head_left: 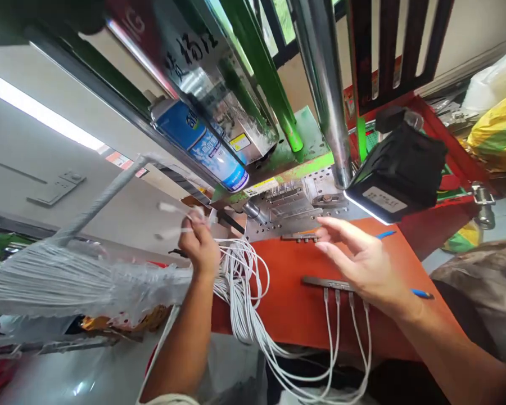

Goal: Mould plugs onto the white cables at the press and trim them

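Note:
My left hand [200,244] is closed on white cable ends, which are blurred, beside a looped bundle of white cables [247,304]. My right hand [358,259] is held over the red-orange work surface [278,281], its thumb and fingers apart with nothing between them. Just under and left of it lies a metal bar [316,282] with several white cables running from it toward the front edge. A second, shorter metal bar [299,237] rests farther back, near the right fingertips.
Behind the surface stands a press with a metal base [287,208] and green posts. A blue spray can [202,146] hangs over it. A black lamp [400,174] is at the right, wrapped cables [80,281] at the left, and a blue pen [422,293] lies at the right.

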Demonstrator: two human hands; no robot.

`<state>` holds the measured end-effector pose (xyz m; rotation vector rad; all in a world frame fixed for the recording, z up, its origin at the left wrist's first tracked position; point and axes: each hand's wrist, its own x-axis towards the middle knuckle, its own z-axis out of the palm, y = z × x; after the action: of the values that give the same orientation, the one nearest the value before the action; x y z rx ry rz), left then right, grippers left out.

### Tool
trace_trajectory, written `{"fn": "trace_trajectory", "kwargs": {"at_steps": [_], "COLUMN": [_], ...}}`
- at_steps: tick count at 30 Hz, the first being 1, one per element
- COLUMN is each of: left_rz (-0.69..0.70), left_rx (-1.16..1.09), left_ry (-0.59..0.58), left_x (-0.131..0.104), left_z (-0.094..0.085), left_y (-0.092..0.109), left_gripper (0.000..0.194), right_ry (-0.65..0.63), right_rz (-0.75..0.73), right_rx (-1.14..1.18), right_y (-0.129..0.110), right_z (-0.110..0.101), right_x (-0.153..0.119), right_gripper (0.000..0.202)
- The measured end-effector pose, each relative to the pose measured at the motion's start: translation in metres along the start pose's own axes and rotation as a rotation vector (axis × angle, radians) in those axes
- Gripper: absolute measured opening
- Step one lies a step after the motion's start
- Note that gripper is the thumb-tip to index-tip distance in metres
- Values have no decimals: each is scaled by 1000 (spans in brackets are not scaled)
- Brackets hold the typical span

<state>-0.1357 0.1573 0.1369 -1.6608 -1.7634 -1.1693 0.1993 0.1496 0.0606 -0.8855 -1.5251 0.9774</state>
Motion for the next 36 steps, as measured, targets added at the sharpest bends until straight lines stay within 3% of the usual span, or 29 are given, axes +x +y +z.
{"fn": "trace_trajectory", "kwargs": {"at_steps": [2, 4, 6, 8, 10, 12, 14, 16, 19, 22, 24, 26, 29, 33, 36], "left_rz": [-218, -184, 9, 337, 431, 388, 330, 310, 352, 442, 478, 490, 494, 441, 381], "left_rx": [79, 22, -163, -424, -492, -421, -320, -244, -217, -289, -299, -277, -273, -290, -304], "left_ry": [-57, -181, -397, -642, -740, -773, -769, -733, -656, -477, -406, -453, -520, -573, -674], "left_x": [-14, -53, -111, -170, -214, -237, -243, -242, -245, -252, -246, -222, -155, -59, -18], "left_z": [-1, -11, -24, -34, -33, -23, -11, -3, 0, 0, 6, 17, 48, 100, 124], "left_y": [-12, 3, 41, 90, 132, 157, 166, 165, 159, 153, 147, 137, 115, 83, 69], "left_gripper": [46, 48, 42, 44, 50, 58, 63, 65, 56, 40, 33, 25, 25, 34, 32], "right_ry": [-43, -145, -230, -265, -265, -277, -289, -266, -208, -179, -164, -149, -93, -53, -81], "right_rz": [-10, -62, -115, -138, -141, -148, -162, -177, -173, -152, -165, -218, -292, -257, -245], "right_rx": [-177, -373, -538, -680, -812, -944, -1052, -1061, -890, -737, -682, -650, -669, -753, -834], "right_y": [2, 9, 21, 34, 44, 50, 51, 51, 47, 41, 39, 40, 51, 71, 77], "right_z": [-20, -41, -58, -66, -64, -56, -48, -43, -43, -48, -47, -40, -17, 22, 39], "right_x": [-13, -34, -59, -82, -96, -103, -104, -104, -99, -78, -49, -7, 73, 178, 230], "right_gripper": [33, 32, 32, 32, 34, 39, 41, 37, 29, 23, 21, 23, 33, 35, 34]}}
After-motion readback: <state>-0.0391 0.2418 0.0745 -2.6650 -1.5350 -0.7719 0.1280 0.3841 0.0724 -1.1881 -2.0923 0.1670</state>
